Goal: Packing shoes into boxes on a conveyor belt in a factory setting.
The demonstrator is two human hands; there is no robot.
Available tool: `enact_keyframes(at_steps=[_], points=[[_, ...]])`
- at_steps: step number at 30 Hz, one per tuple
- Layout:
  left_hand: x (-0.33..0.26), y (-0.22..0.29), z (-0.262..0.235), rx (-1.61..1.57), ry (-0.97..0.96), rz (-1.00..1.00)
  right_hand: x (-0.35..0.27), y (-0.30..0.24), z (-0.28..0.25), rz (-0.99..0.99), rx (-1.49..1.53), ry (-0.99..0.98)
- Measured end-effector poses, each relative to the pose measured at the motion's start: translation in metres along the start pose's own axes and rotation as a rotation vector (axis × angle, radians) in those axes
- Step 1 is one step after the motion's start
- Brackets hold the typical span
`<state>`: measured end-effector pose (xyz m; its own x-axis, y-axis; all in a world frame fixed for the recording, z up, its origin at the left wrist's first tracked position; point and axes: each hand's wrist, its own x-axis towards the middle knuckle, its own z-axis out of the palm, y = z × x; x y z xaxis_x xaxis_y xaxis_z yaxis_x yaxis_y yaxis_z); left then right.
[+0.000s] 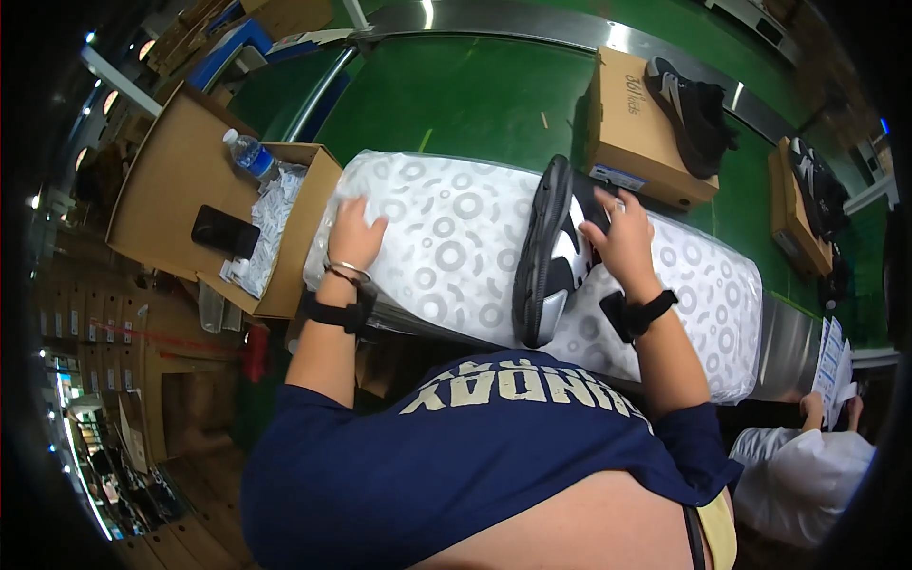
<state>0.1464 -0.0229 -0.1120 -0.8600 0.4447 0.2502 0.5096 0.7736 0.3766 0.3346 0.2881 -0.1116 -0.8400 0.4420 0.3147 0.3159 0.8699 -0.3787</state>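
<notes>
A black, white and grey sneaker (546, 275) lies on its side across a stack of white wrapping paper (442, 228) printed with grey rings, its dark sole facing left. My right hand (622, 236) grips the sneaker's upper from the right, with thumb and fingers at the shoe's opening. What its fingertips press on is partly hidden. At the stack's left end, my left hand (356, 239) lies on the paper, thumb spread from the fingers, holding nothing. Both wrists wear black bands.
An open cardboard box (302, 223) on the left holds small white packets, a water bottle (249, 154) and a black phone (226, 232). Beyond the stack runs a green conveyor (456, 95), carrying shoe boxes (632, 133) topped with dark sneakers (692, 119). Another person (803, 475) holds papers at right.
</notes>
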Motion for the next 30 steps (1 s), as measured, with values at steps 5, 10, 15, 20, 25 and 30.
enact_keyframes(at_steps=[5, 10, 15, 20, 25, 30], points=[[0.01, 0.207, -0.031, -0.16, -0.347, 0.887, 0.062, -0.055, -0.087, 0.147, 1.2, -0.294], [-0.001, 0.245, -0.033, -0.517, -0.362, 1.165, 0.021, 0.038, -0.106, 0.341, 1.499, -0.062], [0.01, 0.233, 0.044, -0.065, -0.521, 0.974, -0.059, 0.15, -0.049, 1.081, 1.168, 0.182], [0.004, 0.237, 0.071, 0.253, -0.638, 0.896, 0.055, 0.177, -0.051, 0.479, 0.614, 0.579], [0.001, 0.251, 0.069, 0.3, -0.708, 0.863, 0.137, 0.205, -0.061, 0.354, 0.845, 0.172], [0.001, 0.244, 0.076, 0.276, -0.688, 0.897, 0.076, 0.097, -0.117, -0.012, 0.093, 0.499]])
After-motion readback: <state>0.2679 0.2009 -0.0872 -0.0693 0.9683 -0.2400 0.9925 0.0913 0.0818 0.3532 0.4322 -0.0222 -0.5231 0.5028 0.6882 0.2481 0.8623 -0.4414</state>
